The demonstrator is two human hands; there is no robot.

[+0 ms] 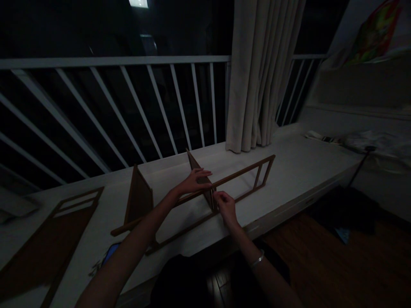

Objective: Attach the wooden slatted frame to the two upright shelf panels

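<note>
A brown wooden frame (242, 172) with two long rails lies on its side on the white ledge. A wooden cross panel (194, 162) meets it near the middle, and another panel (140, 194) stands at the left. My left hand (194, 182) grips the upper rail by the cross panel, thumb on the rail and fingers stretched past the panel. Just below, my right hand (225, 204) is closed in a pinch at the joint of panel and rail. A small pale sliver shows beside its fingertips; what they hold is too dark to make out.
A separate wooden panel with a slatted end (75, 214) lies at the left. A blue-screened phone (111, 251) is partly behind my left forearm. White railings (138, 102) and a beige curtain (253, 77) back the ledge (289, 171). Dark fabric (343, 214) lies at the lower right.
</note>
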